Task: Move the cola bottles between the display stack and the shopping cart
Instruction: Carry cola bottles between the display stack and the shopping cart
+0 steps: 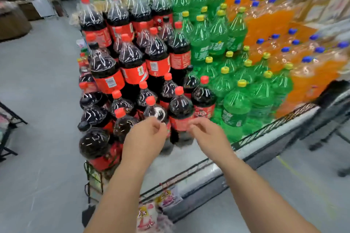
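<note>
Reaching toward the display stack [189, 154], left hand [145, 138] and right hand [206, 134] hang empty, fingers loosely curled, just before its front row. Cola bottles [180, 107] stand upright beyond both hands; green bottles [236, 107] fill its right side.

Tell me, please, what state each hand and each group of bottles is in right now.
left hand, fingers loosely curled, holding nothing, in front of the cola bottles.
right hand, fingers loosely curled, holding nothing.
cola bottles, capped, stacked in tiers, mostly upright; lower-left ones tilted.
green bottles, yellow caps on, upright, stacked.
orange bottles, blue caps on, stacked, blurred.
</note>
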A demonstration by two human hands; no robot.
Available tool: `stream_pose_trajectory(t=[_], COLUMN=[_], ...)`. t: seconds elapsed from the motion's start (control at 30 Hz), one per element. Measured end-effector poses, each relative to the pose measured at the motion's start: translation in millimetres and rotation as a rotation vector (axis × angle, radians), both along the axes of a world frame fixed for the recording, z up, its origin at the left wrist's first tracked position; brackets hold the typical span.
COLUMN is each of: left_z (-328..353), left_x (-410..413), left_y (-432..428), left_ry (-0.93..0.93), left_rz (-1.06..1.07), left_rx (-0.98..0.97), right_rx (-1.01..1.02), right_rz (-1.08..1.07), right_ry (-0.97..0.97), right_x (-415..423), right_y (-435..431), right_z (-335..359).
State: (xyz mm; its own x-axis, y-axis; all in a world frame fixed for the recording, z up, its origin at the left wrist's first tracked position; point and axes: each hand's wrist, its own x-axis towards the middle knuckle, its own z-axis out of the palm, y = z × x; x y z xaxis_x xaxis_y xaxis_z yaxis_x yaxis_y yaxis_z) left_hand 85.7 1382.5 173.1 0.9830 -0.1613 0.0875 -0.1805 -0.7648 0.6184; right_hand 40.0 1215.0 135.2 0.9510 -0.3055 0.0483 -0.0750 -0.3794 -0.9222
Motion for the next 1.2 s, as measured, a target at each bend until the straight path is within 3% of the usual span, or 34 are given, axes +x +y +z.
stream_pose_trajectory(t=[0.1, 0.33, 0.8, 1.2], left_z=[13.0, 17.6, 9.8, 23.3], left_x=[-20.5, -63.8, -76.8, -70.5], left_y=[-61.6, -208.4, -518.4, -756.4], left_ry=[0.016, 0.007, 0.067, 0.097], left_rz=[-0.147, -0.439, -0.889, -1.179], left_rx=[-0.092, -0.025, -0.077, 0.048], right_rx=[-0.073, -0.301, -0.343, -0.290], right_rz=[0.026, 0.046, -0.458, -0.807], right_ry=[-0.002, 0.048, 0.164, 0.206], right_x=[-33.1, -116.5, -191.8, -218.2], right_y=[-61.7, -200.6, -444.4, -623.6], right_z=[18.9, 52.4, 40.7, 44.6])
